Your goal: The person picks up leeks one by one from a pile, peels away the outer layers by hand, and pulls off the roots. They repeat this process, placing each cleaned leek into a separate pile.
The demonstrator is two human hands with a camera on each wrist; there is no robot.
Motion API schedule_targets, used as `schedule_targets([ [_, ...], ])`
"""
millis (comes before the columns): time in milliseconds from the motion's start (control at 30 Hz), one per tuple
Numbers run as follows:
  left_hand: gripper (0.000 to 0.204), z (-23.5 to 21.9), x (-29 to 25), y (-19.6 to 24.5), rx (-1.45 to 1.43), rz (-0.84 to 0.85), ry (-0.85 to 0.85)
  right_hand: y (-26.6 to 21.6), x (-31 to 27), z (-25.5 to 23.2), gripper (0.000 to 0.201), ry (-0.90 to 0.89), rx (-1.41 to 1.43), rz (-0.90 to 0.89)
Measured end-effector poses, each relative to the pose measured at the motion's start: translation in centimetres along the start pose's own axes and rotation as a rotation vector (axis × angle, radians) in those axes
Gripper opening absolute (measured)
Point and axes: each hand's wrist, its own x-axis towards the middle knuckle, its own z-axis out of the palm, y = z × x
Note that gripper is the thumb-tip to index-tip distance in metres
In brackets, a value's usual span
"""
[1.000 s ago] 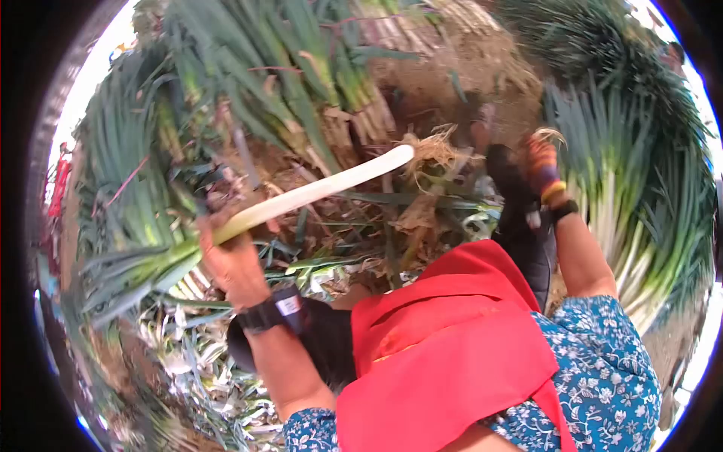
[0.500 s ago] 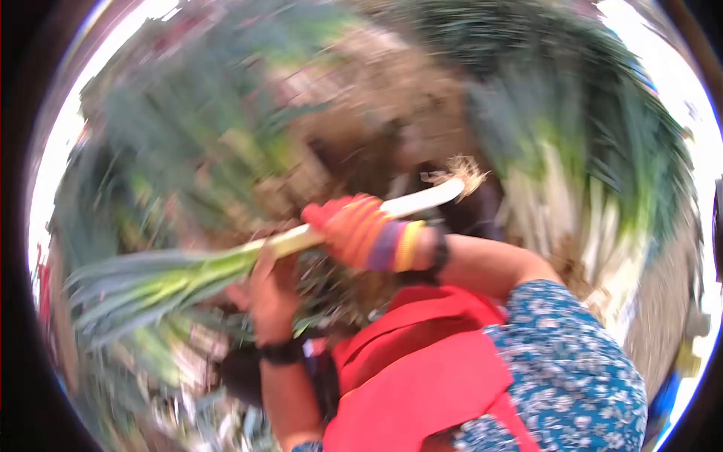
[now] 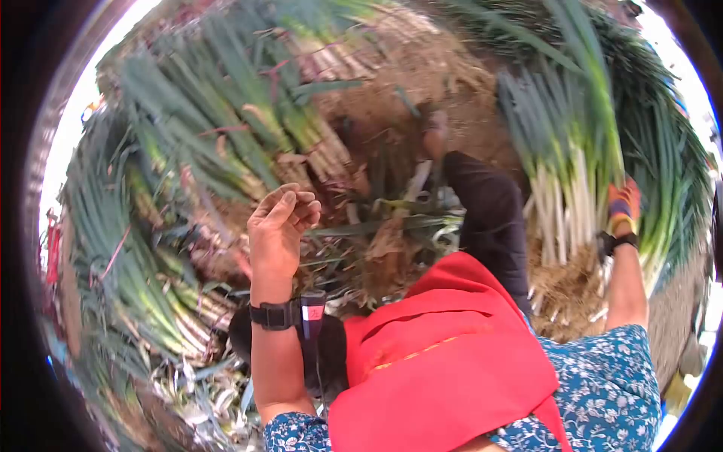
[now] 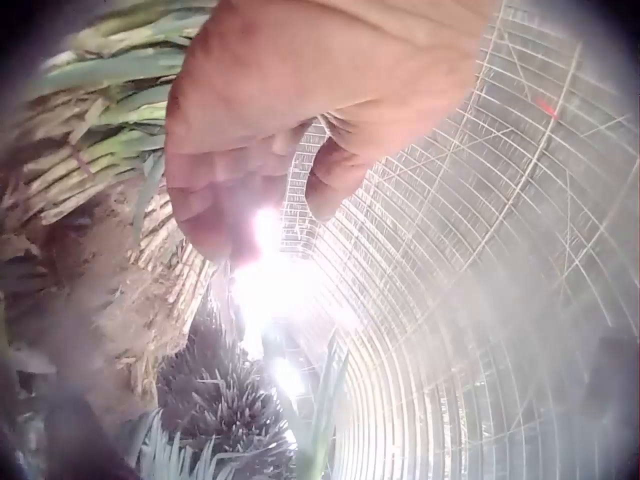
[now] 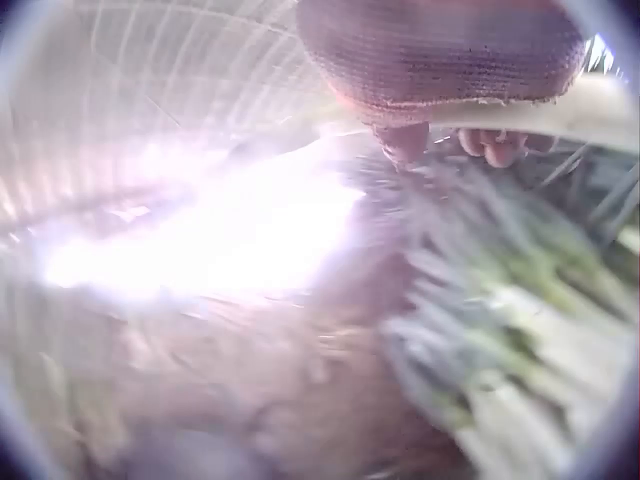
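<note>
My bare left hand (image 3: 277,235) is raised in front of the body with its fingers loosely curled. Nothing lies in its palm; the left wrist view shows a gap between thumb (image 4: 335,180) and fingers. At the right, my right hand (image 3: 623,205), in a striped knitted glove with bare fingertips, grips a leek (image 3: 602,90) by its stem. The long green leaves of that leek point away from me, alongside a row of leeks (image 3: 566,177) with white stems and shaggy roots. In the right wrist view the pale stem (image 5: 585,110) passes under the gloved hand.
Tied bundles of leeks (image 3: 218,120) lie at the far left, with another bundle (image 3: 173,305) nearer. Loose leaves and peelings (image 3: 203,392) litter the ground. A dark-trousered leg (image 3: 486,211) and a red apron (image 3: 452,361) fill the middle. More dark green leaves (image 3: 648,90) bank up behind the right row.
The leek went from my left hand to my gloved right hand, which has carried it over to the right row. My left hand has let go and now hovers near the middle.
</note>
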Motion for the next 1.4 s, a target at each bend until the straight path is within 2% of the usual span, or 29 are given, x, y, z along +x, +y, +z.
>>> schedule_targets([
  [33, 0.016, -1.0, 0.1, 1.0, 0.009, 0.018, 0.035, -4.0, -1.5, -5.1, 0.054, -0.138, -0.086, 0.176],
  [100, 0.013, -2.7, 0.2, 2.6, 0.059, 0.056, 0.218, -2.9, 1.0, 3.1, 0.049, 0.231, 0.106, -0.439],
  [133, 0.012, -3.7, 0.5, 3.4, 0.072, 0.076, 0.217, -7.1, -0.5, 3.4, 0.045, 0.097, 0.265, -0.522],
  [167, 0.012, -4.3, 0.8, 3.9, 0.084, 0.073, 0.234, -13.7, -3.5, 2.1, 0.041, -0.042, 0.422, -0.602],
  [233, 0.014, -5.5, 1.3, 5.0, 0.0, 0.133, 0.291, -24.5, -10.8, 0.7, 0.032, -0.141, 0.692, -0.911],
  [267, 0.015, -6.0, 1.4, 5.3, 0.0, 0.153, 0.28, -29.9, -14.7, -1.5, 0.033, -0.356, 0.434, -0.965],
  [300, 0.015, -6.8, 1.5, 5.2, 0.008, 0.156, 0.301, -33.5, -17.7, -0.5, 0.033, -0.369, 0.444, -0.981],
  [367, 0.016, -9.0, 1.8, 4.3, -0.045, 0.156, 0.395, -40.5, -24.2, 3.7, 0.036, -0.603, 0.867, -1.413],
  [433, 0.015, -10.2, 1.4, 3.3, -0.109, 0.05, 0.543, -47.5, -29.0, 2.9, 0.039, -0.856, 0.636, -1.452],
  [500, 0.013, -8.6, 0.9, 3.7, -0.081, 0.039, 0.551, -53.2, -32.6, 3.8, 0.036, -1.016, 0.693, -1.441],
  [567, 0.012, -7.7, 0.7, 4.1, -0.005, 0.075, 0.481, -57.5, -37.1, 6.6, 0.038, -1.035, 0.712, -1.405],
  [633, 0.014, -7.4, 0.5, 4.4, 0.02, 0.027, 0.547, -60.6, -41.4, 9.4, 0.04, -1.051, 0.736, -1.363],
  [700, 0.015, -7.9, 0.5, 4.3, 0.015, 0.014, 0.521, -61.7, -45.3, 11.0, 0.031, -1.004, 0.659, -1.289],
  [733, 0.015, -7.8, 0.6, 4.4, 0.016, -0.011, 0.529, -62.6, -46.1, 9.7, 0.028, -1.118, 0.495, -1.174],
  [767, 0.015, -7.7, 0.7, 4.4, 0.007, -0.022, 0.529, -62.8, -46.0, 8.6, 0.028, -1.117, 0.503, -1.184],
  [833, 0.016, -7.7, 0.7, 4.3, 0.008, -0.037, 0.509, -62.9, -45.5, 6.4, 0.025, -1.061, 0.345, -1.119],
  [867, 0.016, -7.8, 0.5, 4.2, 0.011, -0.021, 0.503, -62.4, -45.4, 6.3, 0.02, -0.966, 0.475, -1.162],
  [900, 0.016, -8.0, 0.3, 4.1, -0.013, -0.035, 0.48, -61.7, -45.0, 6.2, 0.02, -0.949, 0.486, -1.165],
  [967, 0.016, -8.0, 0.1, 3.9, -0.051, -0.042, 0.45, -59.0, -41.8, 1.7, 0.016, -0.849, 0.66, -1.421],
  [1000, 0.015, -8.0, -0.1, 3.9, -0.038, -0.034, 0.462, -57.6, -41.4, 1.9, 0.016, -0.835, 0.654, -1.422],
  [1067, 0.014, -7.5, -0.5, 4.1, -0.026, -0.012, 0.474, -54.5, -39.6, 2.2, 0.027, -1.112, 1.151, -1.488],
  [1100, 0.014, -7.2, -0.6, 4.0, -0.033, -0.004, 0.455, -53.3, -39.1, 1.8, 0.027, -1.088, 1.145, -1.488],
  [1133, 0.013, -7.0, -0.6, 3.9, -0.032, -0.005, 0.44, -52.2, -38.4, 0.3, 0.03, -1.562, 1.396, -1.014],
  [1167, 0.013, -6.7, -0.7, 3.8, -0.031, -0.01, 0.424, -51.0, -37.4, -1.6, 0.034, -1.962, 1.582, -0.426],
  [1200, 0.012, -6.2, -0.8, 3.6, -0.018, -0.012, 0.435, -50.2, -34.8, -5.5, 0.031, -2.127, 1.498, -0.102],
  [1300, 0.012, -5.8, -0.5, 2.9, 0.048, 0.091, 0.409, -47.2, -32.9, -8.7, 0.029, -2.069, 1.562, -0.133],
  [1333, 0.014, -5.5, -0.5, 2.9, 0.082, 0.106, 0.399, -45.5, -32.1, -11.4, 0.027, -1.972, 1.536, -0.241],
  [1400, 0.015, -4.8, 0.0, 2.3, 0.106, 0.159, 0.4, -41.7, -31.5, -13.1, 0.028, -1.916, 1.52, -0.298],
])
